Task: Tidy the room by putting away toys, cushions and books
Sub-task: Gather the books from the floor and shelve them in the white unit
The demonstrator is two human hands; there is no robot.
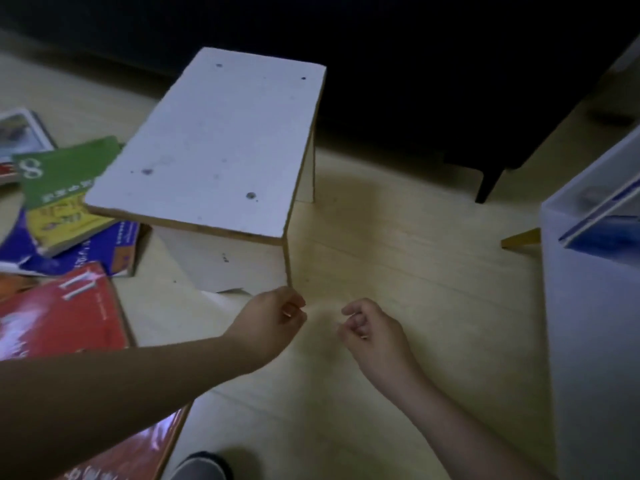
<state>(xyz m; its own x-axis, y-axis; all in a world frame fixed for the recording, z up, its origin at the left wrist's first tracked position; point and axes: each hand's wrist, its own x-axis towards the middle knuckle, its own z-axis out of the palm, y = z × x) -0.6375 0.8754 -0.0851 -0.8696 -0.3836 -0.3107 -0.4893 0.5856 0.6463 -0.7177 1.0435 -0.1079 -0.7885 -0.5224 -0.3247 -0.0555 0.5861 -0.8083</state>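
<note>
We look down at a pale wooden floor (398, 265). Both hands are stretched out over it, side by side and a little apart. The left hand (275, 315) has its fingers curled in towards the thumb and holds nothing that we can see. It lies right at the foot of the near right edge of a small white bench (214, 140), and we cannot tell whether it touches the board. The right hand (372, 329) is loosely curled, with a narrow gap between forefinger and thumb, and it is empty too.

The white bench stands on the floor just beyond the hands, and its top shows a few dark spots.

The books lie in a loose heap on the floor to the left of the bench. A red book marked 11 (62, 317) is nearest, partly under the left forearm. Farther off, a green book marked 8 (59, 171) lies on a yellow book (64, 221), with its far corner tucked behind the bench top. Both rest on a blue book (110, 251). One more book (20, 133) lies at the far left edge.

On the right stands a translucent storage box (588, 323) with a blue book (609, 233) leaning inside. A dark sofa (450, 81) fills the far side.
</note>
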